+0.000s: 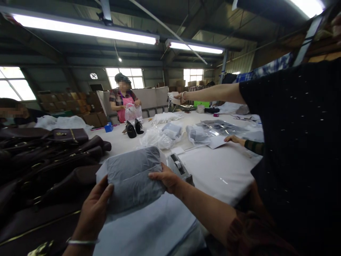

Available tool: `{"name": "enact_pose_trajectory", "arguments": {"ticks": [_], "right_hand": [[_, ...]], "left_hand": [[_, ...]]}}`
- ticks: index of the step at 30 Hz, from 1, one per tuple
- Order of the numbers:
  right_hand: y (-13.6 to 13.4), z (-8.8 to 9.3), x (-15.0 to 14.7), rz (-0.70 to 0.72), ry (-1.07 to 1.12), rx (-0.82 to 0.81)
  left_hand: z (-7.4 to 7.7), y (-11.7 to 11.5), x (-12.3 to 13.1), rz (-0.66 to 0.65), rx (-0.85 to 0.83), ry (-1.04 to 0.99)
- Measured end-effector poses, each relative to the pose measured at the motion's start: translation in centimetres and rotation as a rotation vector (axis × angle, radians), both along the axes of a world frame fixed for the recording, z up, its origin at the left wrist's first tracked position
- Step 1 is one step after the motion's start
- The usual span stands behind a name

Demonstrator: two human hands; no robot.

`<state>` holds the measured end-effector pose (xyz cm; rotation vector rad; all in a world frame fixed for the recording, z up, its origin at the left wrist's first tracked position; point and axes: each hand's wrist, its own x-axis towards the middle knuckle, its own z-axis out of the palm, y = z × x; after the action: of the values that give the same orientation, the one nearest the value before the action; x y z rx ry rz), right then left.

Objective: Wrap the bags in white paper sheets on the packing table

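Observation:
Between my two hands is a bundle wrapped in thin whitish paper, dark grey where its contents show through. What lies inside is hidden. My left hand grips its left end, thumb on the near face. At the right end, my right hand holds it with the thumb across the wrapper. Just beyond that hand stands a grey tape dispenser. Below the bundle lie sheets of white paper at the table's near edge.
Dark brown handbags are heaped on the left. Clear plastic bags and two black curved items lie on the white table. A person in black reaches across from the right. A person in a pink apron stands opposite.

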<state>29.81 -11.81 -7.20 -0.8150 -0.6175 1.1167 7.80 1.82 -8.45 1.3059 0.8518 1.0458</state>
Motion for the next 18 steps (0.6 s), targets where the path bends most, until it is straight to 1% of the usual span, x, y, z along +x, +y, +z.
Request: {"name": "enact_pose_trajectory", "arguments": {"ticks": [3, 5, 8, 11, 13, 15, 17, 18], "right_hand": [[-1.7, 0.3, 3.2, -0.057, 0.028, 0.066], [-3.2, 0.3, 5.8, -0.127, 0.035, 0.084], [-6.0, 0.0, 10.1, -0.254, 0.042, 0.089], [-9.6, -0.6, 14.1, -0.385, 0.043, 0.058], [-12.0, -1.3, 16.5, -0.505, 0.022, -0.003], [-14.1, -2.3, 18.9, -0.658, -0.081, -0.050], [-15.7, -3.3, 21.3, -0.880, -0.283, -0.050], [-16.3, -3.8, 22.4, -0.948, -0.414, -0.063]], "left_hand": [[2.9, -0.9, 4.0, -0.108, 0.163, 0.035], [4.6, -1.3, 7.4, -0.222, 0.269, 0.065], [6.4, -2.0, 13.3, -0.380, 0.437, 0.103], [7.8, -3.8, 19.5, -0.440, 0.583, 0.165], [8.2, -5.5, 23.5, -0.471, 0.643, 0.198], [8.1, -6.9, 27.4, -0.532, 0.655, 0.226], [7.3, -7.8, 31.2, -0.599, 0.641, 0.256], [6.6, -8.0, 33.0, -0.632, 0.631, 0.275]]}}
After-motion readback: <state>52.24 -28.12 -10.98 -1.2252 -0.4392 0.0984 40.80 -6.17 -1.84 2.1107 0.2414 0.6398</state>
